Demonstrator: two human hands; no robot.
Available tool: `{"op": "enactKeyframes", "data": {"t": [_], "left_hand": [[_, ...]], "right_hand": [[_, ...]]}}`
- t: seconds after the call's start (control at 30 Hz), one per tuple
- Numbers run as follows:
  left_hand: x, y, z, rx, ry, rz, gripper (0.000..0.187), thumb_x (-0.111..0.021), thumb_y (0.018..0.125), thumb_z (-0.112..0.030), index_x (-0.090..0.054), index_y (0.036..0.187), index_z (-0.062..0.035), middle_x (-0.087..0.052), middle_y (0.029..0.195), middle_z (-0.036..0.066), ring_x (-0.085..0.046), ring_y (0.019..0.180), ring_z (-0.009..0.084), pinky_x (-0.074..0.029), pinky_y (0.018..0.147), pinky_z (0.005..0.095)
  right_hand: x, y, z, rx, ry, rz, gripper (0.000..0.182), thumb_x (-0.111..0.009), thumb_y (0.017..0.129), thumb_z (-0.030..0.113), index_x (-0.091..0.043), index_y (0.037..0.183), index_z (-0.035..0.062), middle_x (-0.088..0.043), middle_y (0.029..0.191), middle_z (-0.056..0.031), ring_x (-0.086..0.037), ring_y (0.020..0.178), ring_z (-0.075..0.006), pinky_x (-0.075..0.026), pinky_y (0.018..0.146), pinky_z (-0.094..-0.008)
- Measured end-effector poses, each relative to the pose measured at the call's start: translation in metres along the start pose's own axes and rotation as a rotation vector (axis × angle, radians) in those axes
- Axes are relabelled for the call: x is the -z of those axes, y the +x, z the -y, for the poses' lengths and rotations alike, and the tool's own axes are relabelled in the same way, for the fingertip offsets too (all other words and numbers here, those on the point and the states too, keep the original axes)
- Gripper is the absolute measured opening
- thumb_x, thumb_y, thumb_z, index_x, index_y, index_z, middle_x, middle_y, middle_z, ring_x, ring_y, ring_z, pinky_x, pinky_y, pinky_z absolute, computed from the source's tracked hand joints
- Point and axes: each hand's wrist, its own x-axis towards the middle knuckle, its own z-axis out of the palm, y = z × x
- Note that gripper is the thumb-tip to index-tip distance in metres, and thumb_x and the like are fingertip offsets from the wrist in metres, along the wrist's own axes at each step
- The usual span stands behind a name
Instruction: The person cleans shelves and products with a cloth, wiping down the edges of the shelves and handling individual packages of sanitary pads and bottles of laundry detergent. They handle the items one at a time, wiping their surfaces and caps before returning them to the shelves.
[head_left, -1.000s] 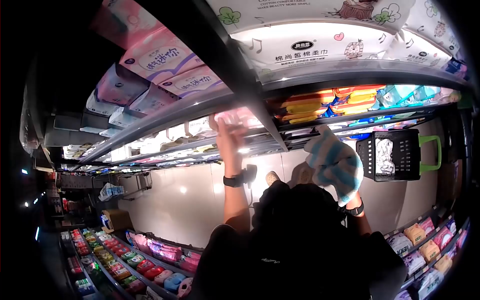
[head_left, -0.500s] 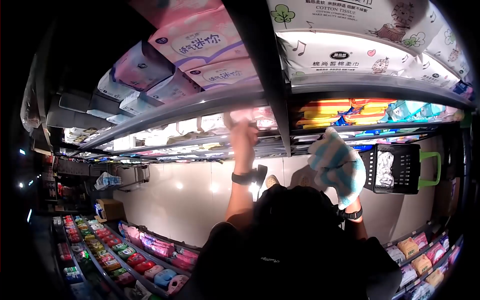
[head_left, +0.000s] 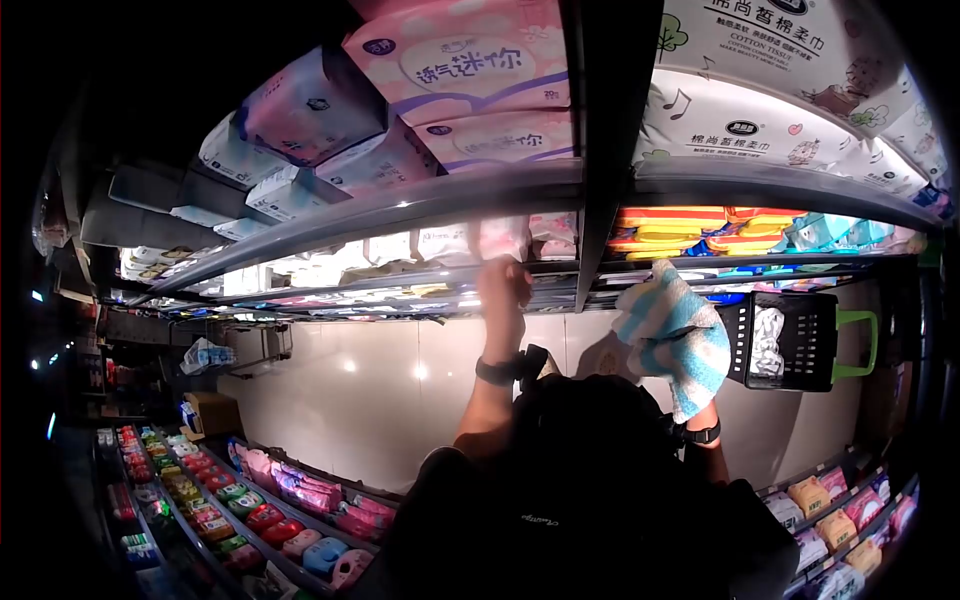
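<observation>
My left hand (head_left: 503,285) is raised at the shelf edge (head_left: 440,285), its fingers curled just below a pink package (head_left: 503,238) on the lit shelf. Whether the fingertips touch the package is blurred. A blue-and-white striped cloth (head_left: 672,335) hangs bunched over my right hand, in front of the shelf and left of a black basket (head_left: 790,340). The cloth hides the fingers of that hand; only the wrist with a dark band shows below it.
Large pink packs (head_left: 480,65) and white cotton tissue packs (head_left: 760,125) fill the upper shelf, parted by a dark upright (head_left: 605,130). Yellow-and-red packs (head_left: 665,230) lie below. Behind me are lower shelves of bottles (head_left: 265,515) and a cardboard box (head_left: 212,412).
The shelves have shifted rightward in view. My left hand has moved slightly right and down, and the pink package above it shows more clearly. The cloth has stayed nearly in place.
</observation>
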Motion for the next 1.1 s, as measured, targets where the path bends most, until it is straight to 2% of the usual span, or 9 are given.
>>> {"op": "enactKeyframes", "data": {"t": [0.1,0.17,0.27,0.77,0.8,0.9,0.93,1.03,1.1], "left_hand": [[-0.002,-0.01,-0.004,-0.079,0.133,-0.02,0.036,-0.045,0.097,-0.042,-0.054,0.102,-0.008,-0.058,0.069,0.005,-0.047,0.05,0.0087,-0.035,0.043,0.0208],[0.0,-0.012,-0.016,0.202,-0.152,-0.026,0.038,-0.045,0.098,-0.045,-0.052,0.11,-0.0098,-0.059,0.071,0.006,-0.046,0.049,0.009,-0.034,0.044,0.0202],[-0.005,-0.004,-0.032,0.234,-0.109,-0.045,0.043,-0.051,0.093,-0.055,-0.055,0.098,-0.0124,-0.058,0.065,0.005,-0.044,0.046,0.0086,-0.029,0.042,0.0194],[0.013,-0.037,-0.042,0.38,-0.259,0.022,0.026,-0.049,0.096,-0.037,-0.051,0.09,-0.0118,-0.046,0.053,0.001,-0.038,0.043,0.0097,-0.028,0.042,0.0206],[0.026,-0.041,-0.042,0.445,-0.464,0.183,0.037,-0.052,0.096,-0.04,-0.056,0.11,-0.0057,-0.063,0.084,0.003,-0.05,0.053,0.0071,-0.035,0.042,0.0188],[0.021,-0.063,-0.059,0.423,-0.358,0.303,0.054,-0.055,0.093,-0.041,-0.048,0.131,-0.0033,-0.064,0.104,0.008,-0.061,0.076,0.0147,-0.044,0.055,0.022],[0.008,-0.068,-0.075,0.319,-0.392,0.4,0.043,-0.058,0.093,-0.029,-0.047,0.126,-0.0039,-0.062,0.098,0.007,-0.052,0.058,0.0087,-0.036,0.048,0.017],[-0.007,-0.078,-0.077,0.255,-0.168,0.48,0.061,-0.075,0.075,0.002,-0.046,0.128,-0.0038,-0.06,0.11,0.004,-0.061,0.097,0.0128,-0.051,0.078,0.027],[0.002,-0.078,-0.073,0.152,0.122,0.556,0.067,-0.08,0.071,-0.001,-0.049,0.13,-0.0036,-0.06,0.112,0.003,-0.058,0.103,0.0124,-0.049,0.081,0.0273]], "right_hand": [[-0.004,0.002,-0.001,-0.001,-0.006,-0.002,0.038,-0.067,0.071,-0.002,-0.057,0.108,-0.0061,-0.057,0.097,-0.0091,-0.053,0.081,-0.0161,-0.045,0.07,-0.0265],[-0.005,0.002,-0.003,-0.004,-0.012,0.001,0.039,-0.068,0.071,-0.001,-0.057,0.109,-0.0059,-0.057,0.098,-0.0094,-0.053,0.082,-0.0165,-0.045,0.071,-0.0271],[-0.008,0.002,-0.005,-0.007,-0.023,0.004,0.041,-0.069,0.071,0.001,-0.057,0.11,-0.0055,-0.057,0.1,-0.0098,-0.054,0.084,-0.0172,-0.045,0.073,-0.0278],[-0.024,-0.001,-0.014,0.012,-0.156,0.034,0.051,-0.076,0.07,0.009,-0.057,0.115,-0.004,-0.059,0.109,-0.0119,-0.056,0.094,-0.0206,-0.045,0.082,-0.0317],[-0.025,-0.002,-0.015,0.027,-0.191,0.054,0.051,-0.076,0.07,0.009,-0.057,0.115,-0.0039,-0.059,0.109,-0.0121,-0.056,0.095,-0.0209,-0.045,0.083,-0.032],[-0.038,-0.005,-0.024,0.121,-0.364,0.137,0.053,-0.077,0.069,0.011,-0.056,0.116,-0.0035,-0.059,0.111,-0.0125,-0.056,0.097,-0.0216,-0.045,0.085,-0.0328],[-0.044,-0.004,-0.028,0.164,-0.42,0.17,0.054,-0.078,0.069,0.011,-0.056,0.116,-0.0034,-0.059,0.112,-0.0126,-0.057,0.098,-0.0218,-0.045,0.086,-0.033],[-0.059,0.0,-0.041,0.263,-0.513,0.241,0.056,-0.079,0.069,0.013,-0.056,0.117,-0.0031,-0.059,0.114,-0.0131,-0.057,0.1,-0.0225,-0.045,0.087,-0.0338],[-0.061,0.003,-0.044,0.283,-0.526,0.284,0.057,-0.08,0.069,0.014,-0.056,0.118,-0.0029,-0.059,0.115,-0.0133,-0.057,0.101,-0.0229,-0.045,0.089,-0.0343]]}}
